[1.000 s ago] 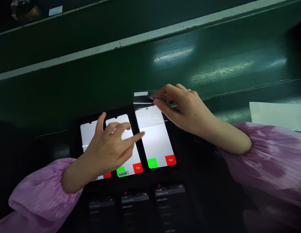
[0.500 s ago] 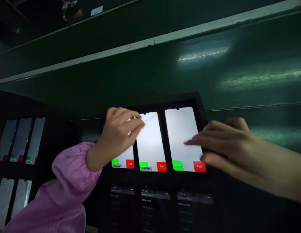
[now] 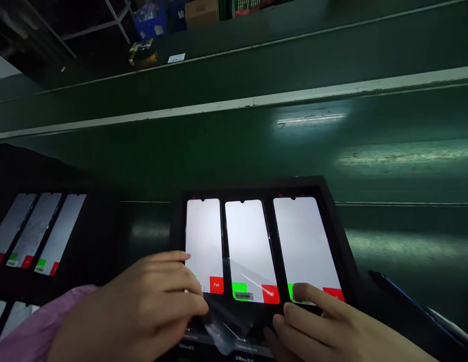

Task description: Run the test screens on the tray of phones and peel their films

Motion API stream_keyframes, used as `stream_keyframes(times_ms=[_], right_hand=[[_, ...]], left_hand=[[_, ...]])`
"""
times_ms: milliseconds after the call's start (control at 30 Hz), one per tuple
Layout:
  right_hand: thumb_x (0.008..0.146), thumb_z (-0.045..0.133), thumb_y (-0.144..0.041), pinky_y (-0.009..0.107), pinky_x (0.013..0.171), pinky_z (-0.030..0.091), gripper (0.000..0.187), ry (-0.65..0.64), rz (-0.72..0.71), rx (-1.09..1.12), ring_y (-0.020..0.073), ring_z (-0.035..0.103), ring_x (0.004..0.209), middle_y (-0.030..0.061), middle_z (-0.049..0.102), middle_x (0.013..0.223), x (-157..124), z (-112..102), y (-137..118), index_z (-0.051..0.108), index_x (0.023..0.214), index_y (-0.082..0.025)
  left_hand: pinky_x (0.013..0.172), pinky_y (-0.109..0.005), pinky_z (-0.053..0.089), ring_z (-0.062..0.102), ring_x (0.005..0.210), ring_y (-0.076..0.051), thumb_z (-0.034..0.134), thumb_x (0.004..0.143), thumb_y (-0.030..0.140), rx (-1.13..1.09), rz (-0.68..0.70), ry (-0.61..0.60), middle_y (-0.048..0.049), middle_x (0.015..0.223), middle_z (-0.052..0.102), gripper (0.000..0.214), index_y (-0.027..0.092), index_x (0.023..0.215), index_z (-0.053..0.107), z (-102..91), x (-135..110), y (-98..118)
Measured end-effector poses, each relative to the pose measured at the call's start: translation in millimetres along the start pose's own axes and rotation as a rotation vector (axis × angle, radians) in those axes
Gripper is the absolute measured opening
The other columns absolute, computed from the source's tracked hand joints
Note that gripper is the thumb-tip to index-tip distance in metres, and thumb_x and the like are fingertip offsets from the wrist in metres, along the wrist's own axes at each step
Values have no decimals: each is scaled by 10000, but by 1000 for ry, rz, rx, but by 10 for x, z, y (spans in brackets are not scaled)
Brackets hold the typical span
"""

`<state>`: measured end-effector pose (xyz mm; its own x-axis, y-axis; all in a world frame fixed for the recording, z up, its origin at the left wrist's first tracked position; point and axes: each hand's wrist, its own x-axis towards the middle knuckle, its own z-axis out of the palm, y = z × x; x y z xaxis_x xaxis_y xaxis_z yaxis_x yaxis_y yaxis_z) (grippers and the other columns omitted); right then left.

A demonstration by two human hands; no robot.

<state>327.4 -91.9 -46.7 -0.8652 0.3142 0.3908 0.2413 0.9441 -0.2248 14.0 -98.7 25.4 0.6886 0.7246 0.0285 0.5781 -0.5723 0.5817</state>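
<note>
Three phones with lit white screens lie side by side in a black tray [image 3: 341, 236]: the left phone [image 3: 203, 236], the middle phone [image 3: 249, 236] and the right phone [image 3: 303, 236]. Green and red blocks mark their lower ends. At the left phone's lower corner, my left hand [image 3: 154, 296] is closed on what looks like a clear film [image 3: 220, 329], which reaches over the middle phone's lower end. My right hand [image 3: 320, 322] is bent over the right phone's green block, fingers curled; whatever is in them is hidden.
Another group of lit phones [image 3: 41, 231] lies in a dark tray at left. A dark pen-like object [image 3: 410, 301] rests at the right. Green surface [image 3: 218, 151] stretches behind, crossed by a pale strip [image 3: 234, 106]. A blue bin [image 3: 151, 20] and cardboard box [image 3: 201, 12] stand far back.
Both hands have come down towards the phones' lower ends, and the left phone's screen is uncovered. A clear film now shows between the hands. The view has tilted up.
</note>
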Motion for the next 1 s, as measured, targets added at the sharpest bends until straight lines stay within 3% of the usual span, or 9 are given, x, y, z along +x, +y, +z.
stream_keyframes(times_ms=[167, 333, 500, 567, 667, 700, 800, 867, 1000], right_hand=[[1067, 436, -110, 372, 882, 483, 368, -10, -17, -16, 153, 590, 780, -33, 708, 877, 132, -89, 120, 749, 926, -241], [992, 581, -114, 371, 913, 524, 242, -89, 37, -80, 183, 639, 870, 21, 761, 928, 125, -216, 104, 783, 930, -233], [980, 589, -154, 370, 859, 526, 214, -143, -31, -129, 204, 636, 945, 56, 765, 960, 120, -267, 127, 783, 923, -225], [983, 578, -151, 372, 822, 514, 224, -144, -34, -138, 207, 623, 938, 63, 753, 943, 142, -251, 171, 772, 889, -211], [981, 581, -112, 359, 716, 465, 229, -94, -1, -123, 187, 581, 814, 47, 692, 841, 217, -193, 336, 731, 828, -191], [980, 584, -97, 348, 680, 443, 228, -72, 29, -96, 174, 557, 765, 37, 664, 810, 255, -170, 423, 718, 819, -185], [982, 576, -72, 294, 630, 433, 223, 17, 201, 77, 133, 549, 700, 28, 637, 827, 400, -124, 751, 726, 853, -177], [967, 606, -97, 259, 627, 463, 174, 91, 365, 221, 107, 591, 694, 39, 673, 910, 511, -127, 971, 741, 894, -179], [928, 660, -171, 256, 577, 452, 49, 188, 663, 364, 88, 584, 571, 6, 741, 874, 692, -190, 1225, 688, 897, -195]], left_hand=[[1287, -392, 360, 726, 1041, -100, 579, 986, 91, 64, -71, 65, 70, 1071, 763, 248, 284, 1055, 718, -169, 63, -321], [1244, -460, 418, 731, 996, -128, 594, 988, 134, 116, -36, 76, 35, 1039, 759, 202, 267, 1017, 744, -179, 252, -561], [1217, -460, 448, 729, 1015, -148, 583, 1014, 148, 165, 12, 115, 15, 1079, 754, 212, 267, 1085, 744, -134, 337, -693], [1184, -469, 471, 707, 1140, -195, 578, 1028, 169, 279, 14, 166, -35, 1232, 734, 283, 264, 1267, 696, -98, 334, -624], [1161, -504, 452, 652, 1243, -256, 602, 1032, 197, 491, 5, 285, -113, 1372, 672, 427, 231, 1457, 574, 30, 298, -335], [1168, -506, 430, 662, 1193, -250, 619, 1023, 197, 512, 13, 316, -108, 1310, 692, 380, 219, 1403, 606, 100, 280, -211], [1147, -475, 389, 645, 881, -186, 630, 1003, 208, 424, 55, 333, -8, 901, 682, 75, 207, 941, 671, 375, 230, 97], [1080, -470, 386, 570, 742, -167, 591, 1012, 218, 394, 45, 296, 25, 753, 598, 251, 209, 762, 591, 566, 214, 180], [984, -481, 381, 481, 659, -165, 542, 1014, 172, 428, 10, 271, 34, 692, 542, 313, 206, 703, 557, 806, 229, 128]])
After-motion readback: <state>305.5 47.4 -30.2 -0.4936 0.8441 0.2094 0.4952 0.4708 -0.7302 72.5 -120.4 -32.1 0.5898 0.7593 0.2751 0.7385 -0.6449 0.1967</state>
